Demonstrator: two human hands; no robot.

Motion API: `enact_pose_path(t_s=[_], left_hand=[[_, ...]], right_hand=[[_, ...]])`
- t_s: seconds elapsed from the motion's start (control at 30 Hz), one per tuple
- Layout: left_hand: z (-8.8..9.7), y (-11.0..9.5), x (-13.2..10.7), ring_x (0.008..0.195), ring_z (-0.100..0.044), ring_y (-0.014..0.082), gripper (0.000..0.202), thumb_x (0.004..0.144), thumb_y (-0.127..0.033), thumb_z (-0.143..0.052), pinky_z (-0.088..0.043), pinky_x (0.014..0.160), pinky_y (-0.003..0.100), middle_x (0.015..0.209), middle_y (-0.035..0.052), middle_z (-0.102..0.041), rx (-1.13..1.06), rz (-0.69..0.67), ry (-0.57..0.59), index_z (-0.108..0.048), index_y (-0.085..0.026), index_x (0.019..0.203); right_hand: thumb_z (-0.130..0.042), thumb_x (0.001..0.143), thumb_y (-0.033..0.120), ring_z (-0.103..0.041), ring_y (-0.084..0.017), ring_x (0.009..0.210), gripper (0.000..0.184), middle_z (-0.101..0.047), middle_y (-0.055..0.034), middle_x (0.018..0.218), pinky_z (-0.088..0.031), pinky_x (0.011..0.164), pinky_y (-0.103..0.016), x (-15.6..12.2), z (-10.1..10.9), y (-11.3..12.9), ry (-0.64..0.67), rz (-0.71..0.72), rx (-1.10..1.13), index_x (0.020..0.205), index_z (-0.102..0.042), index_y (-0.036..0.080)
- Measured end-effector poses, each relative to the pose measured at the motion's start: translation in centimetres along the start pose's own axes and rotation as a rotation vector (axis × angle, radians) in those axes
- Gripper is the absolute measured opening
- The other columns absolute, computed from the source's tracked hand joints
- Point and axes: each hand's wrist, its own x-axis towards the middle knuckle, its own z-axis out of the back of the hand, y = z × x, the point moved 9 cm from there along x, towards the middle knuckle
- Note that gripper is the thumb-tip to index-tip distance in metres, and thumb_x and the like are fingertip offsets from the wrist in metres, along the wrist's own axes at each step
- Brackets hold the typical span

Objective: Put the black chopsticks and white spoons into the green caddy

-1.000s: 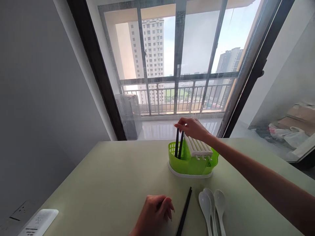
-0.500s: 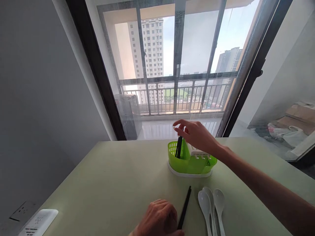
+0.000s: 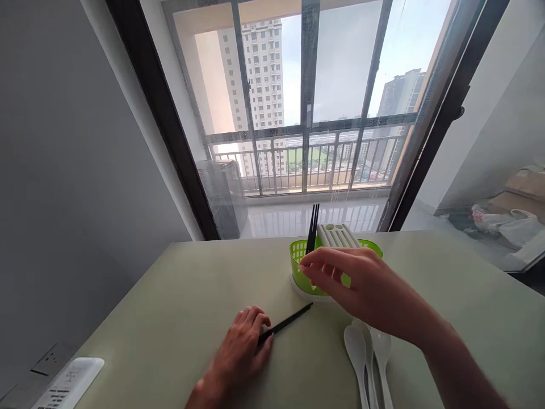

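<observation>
My left hand point(image 3: 244, 343) rests low over the table, closed around the near end of black chopsticks point(image 3: 289, 321), whose far ends point to the right. In front of the green cutlery basket point(image 3: 300, 278) hovers my right hand point(image 3: 355, 284), holding nothing, its fingers loosely curved with thumb and index tips close to each other. It hides much of the basket's front. More black chopsticks point(image 3: 312, 230) stand upright in the basket's left part. Below my right hand, several white spoons point(image 3: 360, 355) lie side by side, bowls away from me.
The basket has a white slotted holder point(image 3: 338, 234) and stands on a white base near the far edge of the pale green table point(image 3: 183, 295). A white device point(image 3: 70, 380) lies at the table's left edge. Behind the table is a glass door onto a balcony.
My right hand has come down and nearer from above the basket, leaving chopsticks standing there. My left hand has moved forward and left, now turning its chopsticks to point more rightward.
</observation>
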Motion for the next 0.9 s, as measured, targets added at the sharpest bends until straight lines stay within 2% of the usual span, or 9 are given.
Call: enact_pose_path(t_s=[0.1, 0.3, 0.47, 0.57, 0.63, 0.73, 0.83, 0.9], left_hand=[[0.0, 2.0, 0.1, 0.101, -0.063, 0.0259, 0.013, 0.103, -0.025, -0.049, -0.049, 0.094, 0.044, 0.11, 0.0068, -0.066, 0.128, 0.069, -0.054, -0.06, -0.021, 0.107], [-0.2, 4.7, 0.1, 0.093, -0.065, 0.0279, 0.015, 0.104, -0.027, -0.053, -0.05, 0.084, 0.043, 0.101, 0.0077, -0.069, 0.325, 0.192, -0.05, -0.064, -0.018, 0.099], [0.6, 5.1, -0.3, 0.089, -0.066, 0.0265, 0.023, 0.106, -0.026, -0.046, -0.048, 0.081, 0.038, 0.097, 0.0068, -0.071, 0.302, 0.227, -0.104, -0.065, -0.019, 0.097], [1.4, 4.5, -0.6, 0.079, -0.065, 0.0224, 0.034, 0.109, -0.036, -0.038, -0.043, 0.07, 0.031, 0.092, 0.0041, -0.07, 0.145, 0.251, -0.202, -0.065, -0.021, 0.095], [1.9, 4.3, -0.7, 0.069, -0.06, 0.0187, 0.039, 0.109, -0.045, -0.036, -0.04, 0.065, 0.028, 0.085, 0.0016, -0.067, -0.039, 0.295, -0.263, -0.065, -0.022, 0.095], [2.1, 4.2, -1.0, 0.058, -0.045, 0.0143, 0.044, 0.105, -0.057, -0.039, -0.034, 0.059, 0.025, 0.069, -0.0036, -0.052, -0.373, 0.398, -0.324, -0.065, -0.022, 0.094], [1.1, 3.7, -1.0, 0.058, -0.034, 0.0129, 0.051, 0.101, -0.066, -0.043, -0.03, 0.056, 0.023, 0.066, -0.0054, -0.037, -0.688, 0.459, -0.305, -0.066, -0.021, 0.092], [0.0, 3.0, -0.9, 0.062, -0.035, 0.0127, 0.054, 0.097, -0.07, -0.047, -0.034, 0.059, 0.022, 0.069, -0.0046, -0.039, -0.869, 0.456, -0.262, -0.067, -0.02, 0.093]], right_hand=[[-0.058, 0.104, 0.036, -0.069, -0.009, 0.07, 0.017, -0.079, 0.0055, 0.089, -0.048, 0.063, -0.021, -0.1, -0.5, -0.4, 0.029, -0.039, 0.031, 0.104, -0.073, 0.029], [-0.053, 0.105, 0.042, -0.067, -0.011, 0.068, 0.022, -0.077, 0.0056, 0.086, -0.047, 0.064, -0.024, 0.0, -0.6, -1.2, 0.118, -0.093, -0.009, 0.106, -0.072, 0.031], [-0.052, 0.105, 0.043, -0.068, -0.012, 0.069, 0.025, -0.077, 0.0039, 0.088, -0.047, 0.063, -0.024, -0.2, -0.6, -2.1, 0.175, -0.123, 0.016, 0.107, -0.072, 0.031], [-0.052, 0.104, 0.043, -0.067, -0.012, 0.069, 0.025, -0.077, 0.0032, 0.088, -0.046, 0.063, -0.024, -0.2, -0.5, -2.9, 0.181, -0.139, 0.006, 0.107, -0.072, 0.03], [-0.052, 0.104, 0.043, -0.067, -0.013, 0.07, 0.025, -0.077, 0.0029, 0.088, -0.045, 0.063, -0.025, -0.1, -0.6, -3.5, 0.179, -0.153, -0.018, 0.107, -0.072, 0.03], [-0.052, 0.104, 0.041, -0.068, -0.015, 0.072, 0.024, -0.077, 0.002, 0.086, -0.045, 0.065, -0.026, 0.3, -1.1, -4.0, 0.18, -0.178, -0.032, 0.106, -0.073, 0.029], [-0.054, 0.103, 0.042, -0.069, -0.016, 0.072, 0.024, -0.077, 0.0009, 0.086, -0.045, 0.066, -0.028, 0.7, -2.2, -4.2, 0.198, -0.219, -0.003, 0.11, -0.072, 0.026], [-0.056, 0.102, 0.046, -0.07, -0.018, 0.075, 0.028, -0.078, 0.0003, 0.086, -0.045, 0.069, -0.029, 0.9, -3.2, -4.2, 0.217, -0.244, 0.029, 0.114, -0.071, 0.025]])
